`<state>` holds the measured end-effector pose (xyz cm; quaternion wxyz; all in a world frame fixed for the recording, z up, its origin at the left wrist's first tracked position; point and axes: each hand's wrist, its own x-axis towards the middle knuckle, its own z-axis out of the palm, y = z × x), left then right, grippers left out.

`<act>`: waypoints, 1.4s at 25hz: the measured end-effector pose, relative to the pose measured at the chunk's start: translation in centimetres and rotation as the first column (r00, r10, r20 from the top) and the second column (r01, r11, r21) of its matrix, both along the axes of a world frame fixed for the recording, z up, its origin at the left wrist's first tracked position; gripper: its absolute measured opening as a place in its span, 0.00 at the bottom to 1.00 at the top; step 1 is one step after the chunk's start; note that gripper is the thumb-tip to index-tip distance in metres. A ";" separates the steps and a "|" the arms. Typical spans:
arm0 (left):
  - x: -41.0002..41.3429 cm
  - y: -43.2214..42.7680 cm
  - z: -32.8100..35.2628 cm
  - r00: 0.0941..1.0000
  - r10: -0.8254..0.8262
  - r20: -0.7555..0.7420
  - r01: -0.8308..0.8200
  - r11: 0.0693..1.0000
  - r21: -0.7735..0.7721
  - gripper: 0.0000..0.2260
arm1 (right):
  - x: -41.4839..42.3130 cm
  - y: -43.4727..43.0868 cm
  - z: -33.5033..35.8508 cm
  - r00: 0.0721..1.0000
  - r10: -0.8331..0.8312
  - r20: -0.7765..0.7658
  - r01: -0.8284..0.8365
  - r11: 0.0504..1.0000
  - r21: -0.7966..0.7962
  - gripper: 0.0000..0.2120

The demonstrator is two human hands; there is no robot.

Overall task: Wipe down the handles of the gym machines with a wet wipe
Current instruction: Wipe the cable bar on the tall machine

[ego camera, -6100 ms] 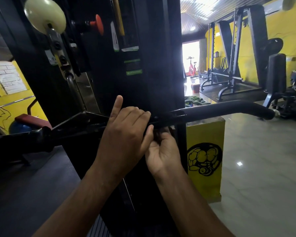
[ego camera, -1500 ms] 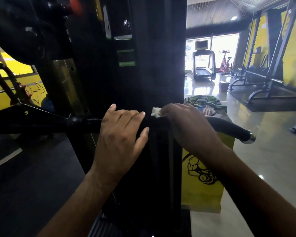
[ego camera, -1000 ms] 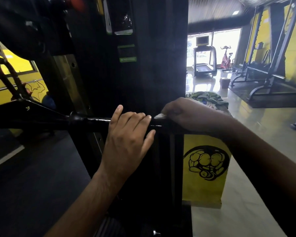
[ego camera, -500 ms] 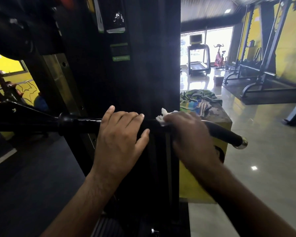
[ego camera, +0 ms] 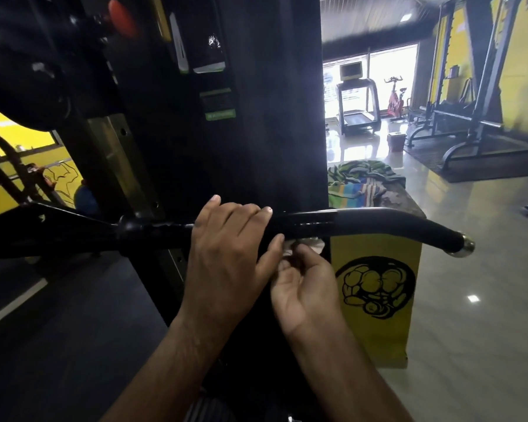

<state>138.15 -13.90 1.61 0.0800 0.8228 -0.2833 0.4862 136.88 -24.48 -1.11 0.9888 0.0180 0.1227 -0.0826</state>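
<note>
A black pull-down bar [ego camera: 378, 222] runs across the middle of the view and bends down at its right end to a chrome cap [ego camera: 464, 246]. My left hand [ego camera: 230, 257] grips the bar near its middle, fingers over the top and thumb underneath. Just right of it and below the bar, my right hand [ego camera: 305, 287] is palm up and pinches a crumpled white wet wipe [ego camera: 307, 245] against the bar's underside. Most of the wipe is hidden by my fingers.
The dark machine column [ego camera: 241, 117] stands right behind the bar. A yellow box [ego camera: 375, 300] with a black fist logo stands to the right, with a striped towel [ego camera: 363, 181] on top. A treadmill [ego camera: 357, 111] and racks [ego camera: 476, 95] stand further back on the shiny floor.
My right hand has come off the top of the bar's right section and moved under the bar next to my left hand, still with the wipe. My left hand keeps its grip.
</note>
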 end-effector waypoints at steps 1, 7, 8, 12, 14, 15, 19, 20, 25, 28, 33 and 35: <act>0.1 0.1 0.0 1.000 -0.001 0.000 0.001 1.000 -0.004 0.17 | -0.1 -0.1 0.3 0.999 -0.010 0.043 0.007 0.998 0.066 0.09; 0.2 0.0 0.2 1.000 -0.010 0.009 0.010 1.000 -0.026 0.17 | 0.3 -2.1 0.0 0.988 -0.135 0.081 0.137 0.990 -0.028 0.12; 0.1 0.1 0.2 1.000 -0.014 0.017 0.014 1.000 -0.025 0.17 | 0.2 -2.4 -0.2 0.972 -0.227 0.057 0.231 0.970 -0.081 0.12; -0.1 -0.3 0.2 0.997 -0.018 0.072 0.020 0.999 -0.025 0.16 | -1.3 -1.1 -1.1 0.809 -0.568 0.150 0.481 0.492 -0.726 0.07; -0.2 -0.7 0.3 0.997 -0.028 0.067 0.030 0.999 -0.021 0.17 | -1.4 -1.9 -2.1 0.636 -0.636 0.437 0.546 -0.029 -0.837 0.10; -0.3 -0.7 0.3 0.998 -0.028 0.064 0.030 0.999 -0.020 0.17 | -1.1 -2.7 -2.5 0.572 -0.584 0.576 0.552 -0.246 -0.797 0.11; -0.5 -0.9 0.1 0.997 -0.033 0.072 0.036 0.999 -0.039 0.16 | -1.0 -6.3 -2.1 0.487 -0.542 0.685 0.375 -0.579 -0.724 0.11; -0.5 -1.0 0.1 0.997 -0.034 0.065 0.036 0.999 -0.039 0.16 | -1.1 -6.5 -1.8 0.490 -0.572 0.658 0.315 -0.588 -0.745 0.12; -0.8 -1.6 0.1 0.999 -0.004 0.034 0.005 1.000 -0.024 0.17 | -1.5 -8.2 0.4 0.655 -0.318 0.686 0.193 -0.807 -0.558 0.18; -1.0 -2.0 0.0 1.000 0.013 0.000 -0.013 1.000 -0.016 0.19 | -1.5 -9.4 1.9 0.738 -0.355 0.575 0.147 -0.746 -0.649 0.15; -0.9 -2.7 -0.6 0.999 0.035 -0.013 -0.035 0.999 0.034 0.19 | -2.1 -11.9 1.1 0.846 -0.057 0.530 0.224 -0.864 -0.451 0.18; -0.9 -3.0 -1.0 0.998 0.053 -0.017 -0.052 0.997 0.052 0.19 | -2.1 -13.3 0.9 0.860 -0.206 0.467 0.117 -0.811 -0.573 0.19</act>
